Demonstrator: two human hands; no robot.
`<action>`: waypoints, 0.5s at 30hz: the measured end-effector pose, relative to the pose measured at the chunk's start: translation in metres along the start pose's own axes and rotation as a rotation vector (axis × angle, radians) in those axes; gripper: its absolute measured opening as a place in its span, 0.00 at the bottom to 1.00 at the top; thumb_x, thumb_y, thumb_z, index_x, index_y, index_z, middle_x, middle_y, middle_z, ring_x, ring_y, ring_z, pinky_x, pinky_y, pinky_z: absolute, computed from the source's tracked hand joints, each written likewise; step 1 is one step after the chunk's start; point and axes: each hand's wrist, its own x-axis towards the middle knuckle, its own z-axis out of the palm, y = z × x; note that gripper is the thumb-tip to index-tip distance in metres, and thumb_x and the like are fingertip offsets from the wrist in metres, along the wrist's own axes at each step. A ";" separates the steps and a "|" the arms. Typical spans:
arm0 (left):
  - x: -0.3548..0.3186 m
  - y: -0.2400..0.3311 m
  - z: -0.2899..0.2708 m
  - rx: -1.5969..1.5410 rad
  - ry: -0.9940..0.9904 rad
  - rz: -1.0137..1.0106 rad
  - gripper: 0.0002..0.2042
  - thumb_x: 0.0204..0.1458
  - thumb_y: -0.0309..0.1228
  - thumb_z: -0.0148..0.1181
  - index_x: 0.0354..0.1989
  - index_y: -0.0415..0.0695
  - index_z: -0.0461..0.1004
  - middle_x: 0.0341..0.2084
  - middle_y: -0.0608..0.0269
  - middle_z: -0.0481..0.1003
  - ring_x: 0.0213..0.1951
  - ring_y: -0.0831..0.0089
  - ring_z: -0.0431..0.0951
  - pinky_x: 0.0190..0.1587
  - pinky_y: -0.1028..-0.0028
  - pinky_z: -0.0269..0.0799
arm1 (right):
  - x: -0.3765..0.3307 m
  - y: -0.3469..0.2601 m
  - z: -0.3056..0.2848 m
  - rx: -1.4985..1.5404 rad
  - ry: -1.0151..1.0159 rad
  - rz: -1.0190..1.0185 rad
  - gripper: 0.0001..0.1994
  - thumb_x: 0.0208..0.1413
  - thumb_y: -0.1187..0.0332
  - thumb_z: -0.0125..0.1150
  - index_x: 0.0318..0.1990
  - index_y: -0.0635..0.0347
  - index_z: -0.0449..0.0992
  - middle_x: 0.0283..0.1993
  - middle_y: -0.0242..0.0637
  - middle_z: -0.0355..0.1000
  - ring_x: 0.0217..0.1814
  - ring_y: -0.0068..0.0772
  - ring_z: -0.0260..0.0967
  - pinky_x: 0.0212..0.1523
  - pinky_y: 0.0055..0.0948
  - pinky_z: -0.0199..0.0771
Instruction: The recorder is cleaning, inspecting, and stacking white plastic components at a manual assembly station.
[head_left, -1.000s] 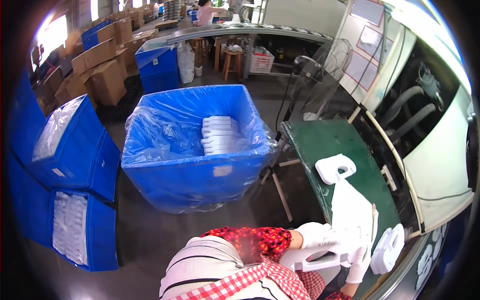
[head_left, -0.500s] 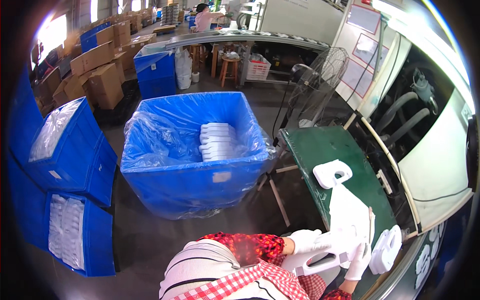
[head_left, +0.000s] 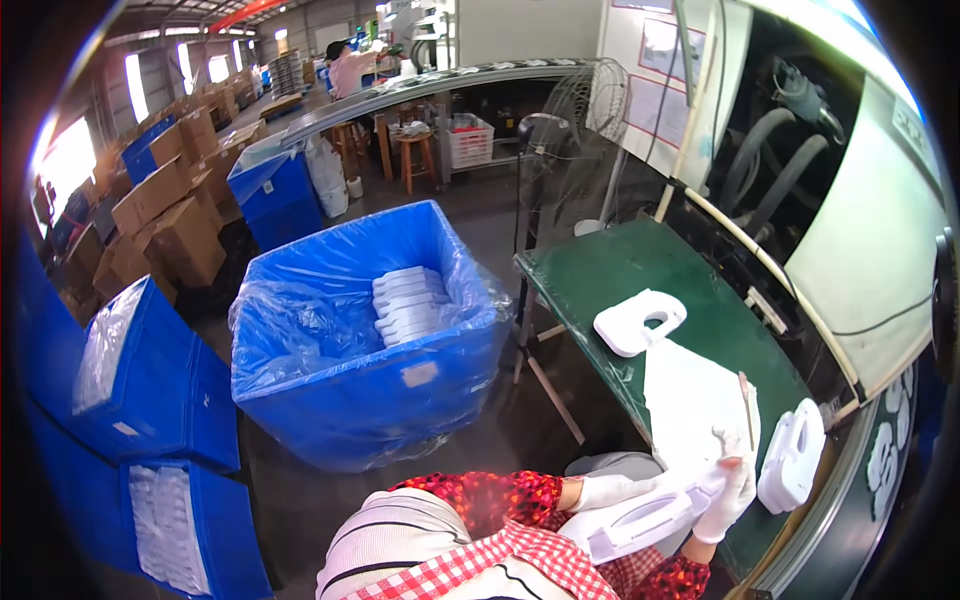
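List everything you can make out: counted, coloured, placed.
Handled container: one, white, at the hands
Table: one, green, right
Other containers: at least three, white, on the table
Sheet-like item: one, white, on the table
Lined bin: one, blue, centre-left
Stacked pieces: several, white, inside lined bin
Other bins: several, blue, left and back
Cartons: many, brown, upper left
Fan: one, dark, beyond the table
Stool: at least one, brown, back
Crate: one, white and red, back
Hoses: two, grey, upper right
Co-worker: one, pink top, far back
Sleeves: two, red patterned, bottom
Left hand: one, white-gloved, container's far side
Right hand: one, white-gloved, container's right end
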 end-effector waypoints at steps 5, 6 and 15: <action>-0.016 0.022 0.022 -0.270 -0.050 -0.282 0.22 0.65 0.42 0.37 0.59 0.41 0.63 0.50 0.70 0.70 0.48 0.84 0.69 0.50 0.80 0.65 | 0.003 0.012 0.003 0.035 -0.129 -0.030 0.19 0.58 0.62 0.46 0.18 0.64 0.65 0.22 0.35 0.62 0.25 0.27 0.59 0.29 0.26 0.57; -0.016 0.019 0.020 -0.264 -0.054 -0.303 0.22 0.65 0.42 0.37 0.59 0.41 0.63 0.50 0.70 0.70 0.48 0.84 0.69 0.50 0.80 0.65 | 0.003 0.015 0.004 0.013 -0.139 0.007 0.17 0.55 0.63 0.48 0.17 0.64 0.66 0.21 0.37 0.63 0.25 0.31 0.60 0.28 0.28 0.57; 0.009 -0.044 -0.011 -0.528 -0.073 -0.371 0.22 0.62 0.46 0.41 0.54 0.42 0.68 0.46 0.70 0.74 0.42 0.86 0.73 0.45 0.81 0.69 | -0.004 0.045 0.000 -0.068 -0.067 0.121 0.17 0.52 0.70 0.46 0.11 0.63 0.65 0.13 0.38 0.60 0.20 0.35 0.59 0.26 0.32 0.56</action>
